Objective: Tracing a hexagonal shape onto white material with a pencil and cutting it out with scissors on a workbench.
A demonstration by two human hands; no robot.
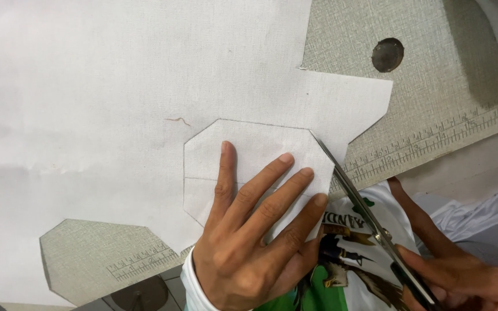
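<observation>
One white fabric sheet (116, 86), one traced octagon (249, 155) pressed flat by left hand (249, 236) with fingers spread, one pair of scissors (370, 222) gripped by right hand (462, 276) at octagon's right edge, one table ruler strip (433, 141) beyond.

Left hand (249, 230): bare, no ring or watch, nails short and unpainted; behind the fingers, at the wrist, the ribbed cuff of a white sleeve (194, 285). Right hand (462, 276): bare, with no sleeve or jewellery visible behind its fingers. Between the two hands, below the left fingertips, a white shirt (353, 259) with a printed picture in green, black and brown.
</observation>
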